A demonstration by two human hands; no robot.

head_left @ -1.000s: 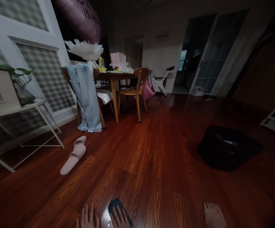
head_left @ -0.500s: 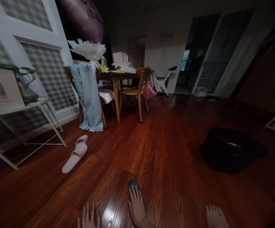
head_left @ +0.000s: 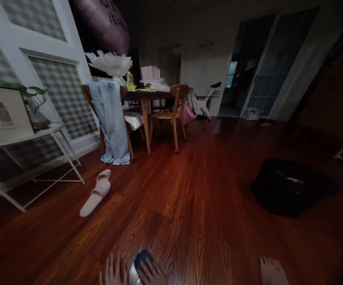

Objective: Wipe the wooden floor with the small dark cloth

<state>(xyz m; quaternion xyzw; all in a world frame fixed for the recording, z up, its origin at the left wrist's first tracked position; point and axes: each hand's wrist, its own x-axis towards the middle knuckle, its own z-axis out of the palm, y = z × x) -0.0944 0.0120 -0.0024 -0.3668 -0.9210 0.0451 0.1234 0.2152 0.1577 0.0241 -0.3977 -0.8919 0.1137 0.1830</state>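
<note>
Near the bottom edge, my left hand (head_left: 114, 272) has its fingers spread low over the wooden floor (head_left: 186, 221), with a ring on one finger. Just right of it, my right hand (head_left: 152, 273) lies flat on a dark cloth (head_left: 144, 256), fingers apart, pressing it against the floor. The cloth's far end shows beyond the fingertips; the rest is hidden under the hand. A small gap separates the two hands.
A pink slipper (head_left: 96, 194) lies at the left, near a white side table (head_left: 57, 128). Jeans (head_left: 112, 122) hang on a chair by the dining table (head_left: 145, 95). A black bag-like object (head_left: 292, 188) sits at the right. A bare foot (head_left: 273, 271) shows at the bottom right.
My right hand and the dark cloth have moved back and to the left, closer to my left hand. My left hand has barely shifted.
</note>
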